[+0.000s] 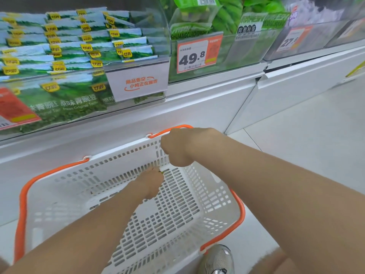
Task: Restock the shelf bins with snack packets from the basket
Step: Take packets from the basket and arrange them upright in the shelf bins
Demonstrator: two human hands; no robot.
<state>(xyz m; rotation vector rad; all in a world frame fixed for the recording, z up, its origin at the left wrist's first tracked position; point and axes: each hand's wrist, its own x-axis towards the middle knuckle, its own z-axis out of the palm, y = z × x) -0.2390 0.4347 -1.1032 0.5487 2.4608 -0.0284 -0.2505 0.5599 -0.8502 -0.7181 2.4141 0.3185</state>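
Two hands, left (pixel 150 184) and right (pixel 177 147), at basket (pixel 118 154) (long axis along shelf (pixel 197 99)).

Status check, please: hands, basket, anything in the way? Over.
Right hand grips far rim of white slotted plastic basket. Left hand down in far corner, fingers hidden. No packets visible inside. Nothing blocking.

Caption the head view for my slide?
Right hand grips orange-handled white slotted plastic basket rim; left hand reaches inside, below green pea packets in clear bins.
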